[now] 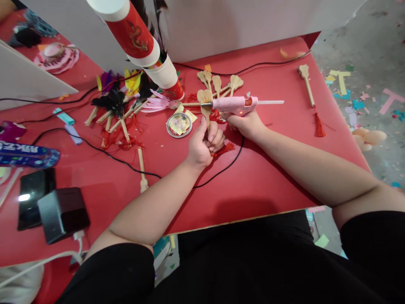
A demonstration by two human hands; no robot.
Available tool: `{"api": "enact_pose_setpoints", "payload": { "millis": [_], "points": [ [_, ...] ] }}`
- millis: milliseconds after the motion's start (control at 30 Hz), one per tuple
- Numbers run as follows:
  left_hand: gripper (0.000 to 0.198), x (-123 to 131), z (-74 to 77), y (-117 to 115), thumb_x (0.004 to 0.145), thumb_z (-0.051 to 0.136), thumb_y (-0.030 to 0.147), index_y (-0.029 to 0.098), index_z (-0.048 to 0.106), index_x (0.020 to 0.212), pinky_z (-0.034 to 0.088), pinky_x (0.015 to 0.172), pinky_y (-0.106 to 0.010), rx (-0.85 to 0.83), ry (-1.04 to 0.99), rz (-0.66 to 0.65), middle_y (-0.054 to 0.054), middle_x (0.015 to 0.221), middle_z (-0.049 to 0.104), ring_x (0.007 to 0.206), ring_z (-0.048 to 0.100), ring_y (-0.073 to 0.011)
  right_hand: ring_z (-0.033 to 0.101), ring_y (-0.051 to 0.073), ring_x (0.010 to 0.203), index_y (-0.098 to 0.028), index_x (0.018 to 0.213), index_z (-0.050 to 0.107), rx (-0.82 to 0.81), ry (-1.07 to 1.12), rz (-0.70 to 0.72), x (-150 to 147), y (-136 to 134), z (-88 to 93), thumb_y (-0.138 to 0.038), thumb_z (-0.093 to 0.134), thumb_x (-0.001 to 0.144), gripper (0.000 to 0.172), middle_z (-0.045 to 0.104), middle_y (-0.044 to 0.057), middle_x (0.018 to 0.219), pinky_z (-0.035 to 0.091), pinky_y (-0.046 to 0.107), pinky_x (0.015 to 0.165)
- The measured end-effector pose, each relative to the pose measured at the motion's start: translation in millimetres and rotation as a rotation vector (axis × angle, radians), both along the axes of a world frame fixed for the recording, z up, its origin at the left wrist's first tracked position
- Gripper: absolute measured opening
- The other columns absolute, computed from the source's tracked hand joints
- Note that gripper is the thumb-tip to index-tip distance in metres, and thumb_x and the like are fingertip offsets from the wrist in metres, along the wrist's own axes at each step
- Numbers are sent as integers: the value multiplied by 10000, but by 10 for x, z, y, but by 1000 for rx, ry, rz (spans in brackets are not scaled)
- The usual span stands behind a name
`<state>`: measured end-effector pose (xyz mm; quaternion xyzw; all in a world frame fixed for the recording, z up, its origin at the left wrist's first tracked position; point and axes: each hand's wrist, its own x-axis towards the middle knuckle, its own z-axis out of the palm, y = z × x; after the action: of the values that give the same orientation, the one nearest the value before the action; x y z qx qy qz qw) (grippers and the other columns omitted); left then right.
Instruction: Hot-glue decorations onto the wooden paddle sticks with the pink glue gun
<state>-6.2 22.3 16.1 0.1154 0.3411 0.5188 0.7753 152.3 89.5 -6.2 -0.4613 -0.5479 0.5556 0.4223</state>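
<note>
My left hand is closed round the handle of a wooden fan-shaped stick, holding it upright, its red tassel trailing out beside the fist. My right hand grips a pink glue gun lying sideways, its nozzle touching the stick's flat head and a clear glue rod sticking out to the right. The gun's black cord loops across the red table. Just left of the hands lies a small round tin lid with yellow paper bits.
Bare wooden sticks lie behind the gun; feathered and tasselled ones pile at the left. A stack of paper cups leans overhead. One stick lies at far right, another in front. A phone and black charger box sit near the left edge.
</note>
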Motion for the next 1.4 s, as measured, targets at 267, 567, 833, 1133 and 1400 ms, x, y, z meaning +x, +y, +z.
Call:
{"api": "enact_pose_setpoints", "payload": {
  "millis": [267,567,833,1133,1400],
  "points": [
    [745,-12,-5,-9,1237,361,589,213,212,612,229,382,-208,11,-31,-9,42,476,207,354,247,-72,548,180,728,-255,729,521,34,7,-25,-6,8,-60,-411,806,716,326,561,12,721,534,325,644],
    [751,-16,-29,-13,1223,403,625,215,229,618,233,392,-216,16,-50,7,48,474,213,351,272,-71,590,202,779,-258,758,528,38,-9,-31,-4,-6,-2,-394,822,717,327,573,20,735,578,326,674],
    [745,-13,-15,-12,1232,376,606,216,231,614,226,389,-218,24,-57,9,48,472,205,346,265,-73,546,185,746,-256,728,504,57,-5,0,12,3,-25,-389,832,725,354,555,19,727,558,325,652],
    [776,1,12,-15,1207,453,641,216,202,609,225,380,-205,16,-33,-5,54,481,176,362,221,-73,524,181,738,-256,725,504,56,-25,5,14,8,-36,-371,803,740,321,544,16,729,530,319,631],
    [758,-7,-2,-12,1242,336,592,212,223,596,233,392,-199,24,-39,-20,50,480,191,367,225,-75,521,177,732,-247,747,538,42,-41,33,23,0,-18,-379,800,727,294,556,14,736,538,340,673]
  ]
}}
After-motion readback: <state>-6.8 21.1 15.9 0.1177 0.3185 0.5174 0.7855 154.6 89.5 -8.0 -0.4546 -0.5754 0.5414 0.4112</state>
